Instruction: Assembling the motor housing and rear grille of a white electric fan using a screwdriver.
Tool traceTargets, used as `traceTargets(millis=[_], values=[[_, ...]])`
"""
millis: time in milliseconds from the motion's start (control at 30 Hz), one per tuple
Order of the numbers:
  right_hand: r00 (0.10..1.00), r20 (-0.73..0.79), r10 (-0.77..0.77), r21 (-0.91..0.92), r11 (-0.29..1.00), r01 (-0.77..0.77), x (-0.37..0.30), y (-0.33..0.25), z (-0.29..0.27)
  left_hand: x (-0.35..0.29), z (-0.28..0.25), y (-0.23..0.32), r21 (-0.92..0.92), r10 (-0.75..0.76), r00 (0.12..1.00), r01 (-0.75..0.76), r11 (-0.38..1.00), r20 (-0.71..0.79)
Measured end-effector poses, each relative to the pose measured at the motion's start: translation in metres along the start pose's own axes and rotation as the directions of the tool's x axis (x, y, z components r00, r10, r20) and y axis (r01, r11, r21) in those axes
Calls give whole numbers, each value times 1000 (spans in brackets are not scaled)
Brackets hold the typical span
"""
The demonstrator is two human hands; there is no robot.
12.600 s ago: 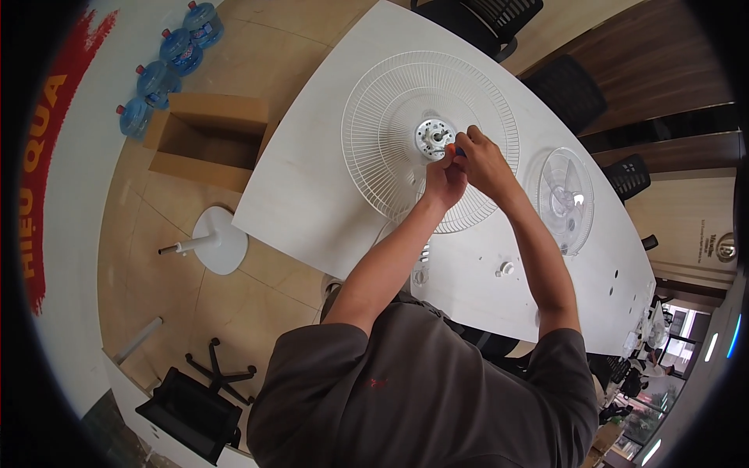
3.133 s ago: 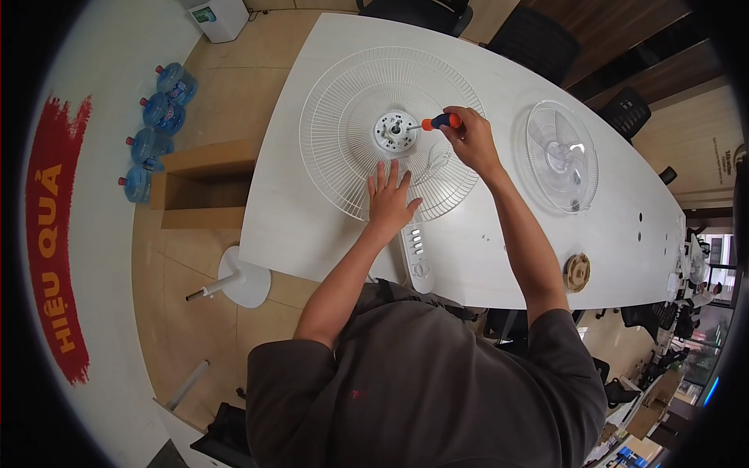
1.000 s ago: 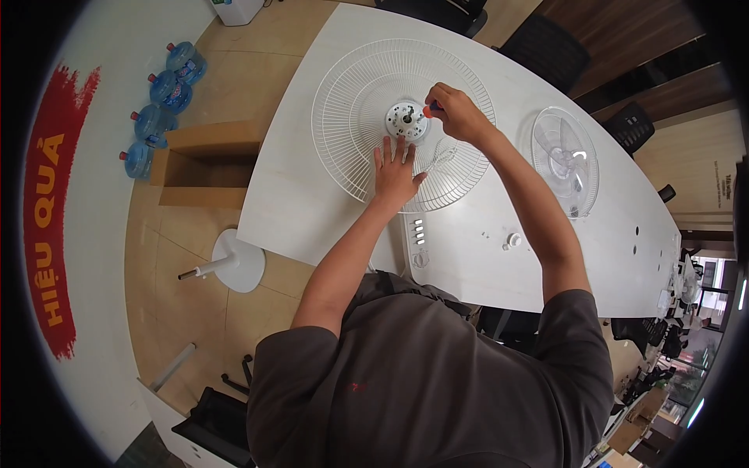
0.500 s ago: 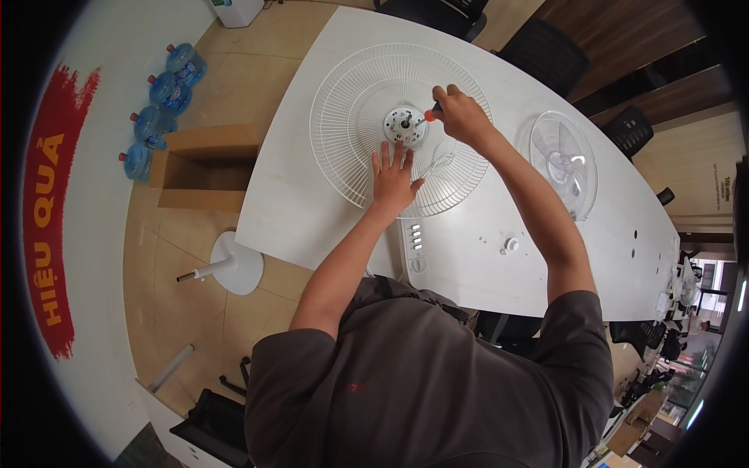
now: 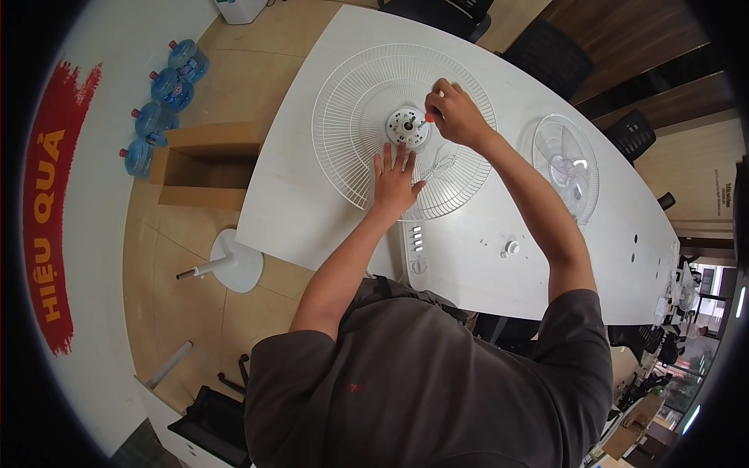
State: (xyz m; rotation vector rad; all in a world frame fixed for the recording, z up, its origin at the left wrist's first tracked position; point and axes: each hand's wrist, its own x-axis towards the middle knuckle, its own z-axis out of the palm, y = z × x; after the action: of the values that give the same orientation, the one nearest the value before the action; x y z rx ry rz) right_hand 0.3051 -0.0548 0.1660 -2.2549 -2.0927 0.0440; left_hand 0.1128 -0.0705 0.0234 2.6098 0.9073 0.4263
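A round white wire fan guard (image 5: 343,101) lies on the white table, with the round fan motor hub (image 5: 399,125) at its centre. My left hand (image 5: 395,183) rests with fingers spread flat on the guard, its fingertips touching the lower edge of the hub. Above and right of the hub, my right hand (image 5: 459,117) is closed round a screwdriver (image 5: 429,118) with an orange collar. Its shaft slants down toward the hub's right side; the exact contact of the tip is too small to tell. A coiled white cord (image 5: 441,165) lies beside my left hand.
To the right lies another guard with clear fan blades (image 5: 563,168). Nearer me are a white control panel (image 5: 416,249) with buttons, and a small white knob (image 5: 511,247) among little parts. On the floor stand an open cardboard box (image 5: 211,191), a white fan base (image 5: 236,261) and several water bottles (image 5: 172,90).
My right hand has turned a little and moved slightly left with the screwdriver, which now stands steeper over the hub. The left hand has stayed on the guard.
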Motion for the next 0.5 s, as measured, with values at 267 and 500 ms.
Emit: traceTargets(millis=[267,500], values=[[955,97,280,165,942,-292,9,-19,-15,0,1,-4,8,8,1000,-8,1000,-4],[987,-162,24,166,986,3,4,-15,-11,-1,2,-4,34,-3,1000,2,999,21]])
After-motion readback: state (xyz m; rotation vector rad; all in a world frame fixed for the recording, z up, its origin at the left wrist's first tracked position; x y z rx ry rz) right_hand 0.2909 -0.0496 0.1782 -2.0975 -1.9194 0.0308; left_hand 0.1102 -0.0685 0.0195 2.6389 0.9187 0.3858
